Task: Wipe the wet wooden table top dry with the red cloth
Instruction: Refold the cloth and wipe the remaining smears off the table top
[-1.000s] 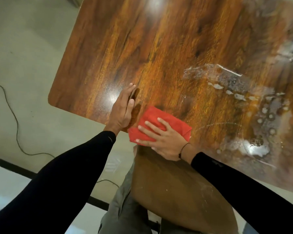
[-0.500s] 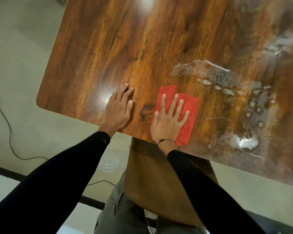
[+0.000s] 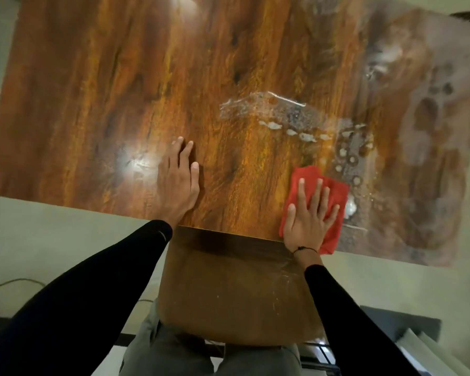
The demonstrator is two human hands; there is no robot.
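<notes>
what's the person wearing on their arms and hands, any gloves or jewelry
No gloves: both the left hand and right hand are bare. Both arms wear long, close-fitting black sleeves to the wrist. A thin dark cord bracelet circles the right wrist. No rings or watch show.

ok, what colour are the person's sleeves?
Black long sleeves on both arms, clearest in the head view.

Glossy wooden counter point(image 3: 201, 77), wet on its right part.

On it lie 4 things: a red cloth point(image 3: 334, 196) near the lower edge, right of centre; the right hand point(image 3: 308, 221) flat on that cloth, fingers spread; the left hand point(image 3: 178, 183) flat on bare wood at lower centre; and water point(image 3: 296, 128) in droplets and streaks just above and right of the cloth.
</notes>
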